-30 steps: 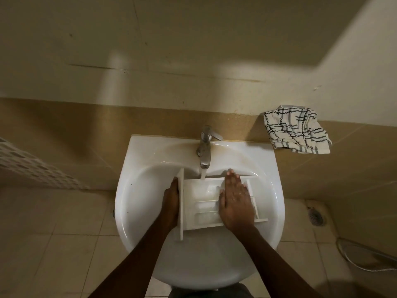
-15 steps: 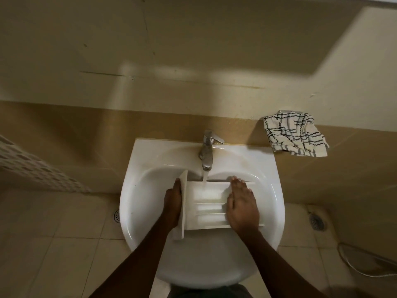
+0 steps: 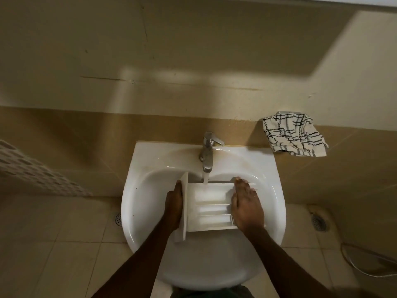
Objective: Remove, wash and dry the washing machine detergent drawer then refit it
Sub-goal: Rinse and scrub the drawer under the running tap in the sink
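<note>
At the bottom edge of my frame both forearms come up and converge over the rounded front rim of the white ceramic basin (image 3: 204,280), which fills the lower middle. Beige floor tiles show on either side of it, with a round floor drain (image 3: 118,219) at the left and a pale hose (image 3: 365,263) looping along the lower right.

The white plastic detergent drawer (image 3: 211,208) sits inside the bowl at centre frame. Open bowl shows in front of it and to its left, less to its right. Its long axis runs left to right across the picture. The flat front panel is at the left end, standing on edge, and the three open channels face up towards me.

My left hand (image 3: 173,208) is pressed against the outer face of that panel and holds it, thumb lying along the panel's edge. The fingers are hidden behind it, so I cannot see how far they wrap. My right hand (image 3: 247,207) lies flat over the drawer's right end, fingers straight and together, pointing away from me, gripping nothing.

Just beyond, a thin stream of water (image 3: 205,179) falls from the chrome mixer tap (image 3: 208,151) into the drawer's far channel. At the upper right, a white cloth with black check lines (image 3: 294,134) lies crumpled on the tan ledge, well apart from the basin. A white perforated basket (image 3: 32,171) edges in at mid left.
</note>
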